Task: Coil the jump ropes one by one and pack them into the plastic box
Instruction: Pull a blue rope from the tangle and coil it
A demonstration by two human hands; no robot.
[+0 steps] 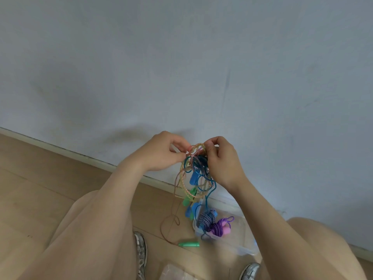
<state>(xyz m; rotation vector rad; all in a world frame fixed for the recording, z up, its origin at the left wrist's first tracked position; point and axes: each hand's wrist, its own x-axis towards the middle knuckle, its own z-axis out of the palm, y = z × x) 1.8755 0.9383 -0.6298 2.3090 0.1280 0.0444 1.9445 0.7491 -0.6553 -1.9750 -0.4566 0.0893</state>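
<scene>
Both hands hold up a tangle of jump ropes (pixel 196 174) in front of the wall: blue, pink and yellow-dotted cords with blue and green handles dangling. My left hand (pixel 163 153) pinches the top loop from the left. My right hand (pixel 223 161) pinches it from the right. Below, a clear plastic box (pixel 236 242) on the floor holds a coiled purple rope (pixel 219 227) and a blue-white twisted rope (pixel 206 217). A thin brownish cord trails down to a green handle (pixel 189 244) lying on the floor.
A pale blue wall with a white baseboard (pixel 96 159) stands close ahead. The wooden floor (pixel 30 188) stretches to the left. My knees and silver shoes (pixel 140 253) frame the box. A clear plastic sheet (pixel 173 272) lies at the bottom edge.
</scene>
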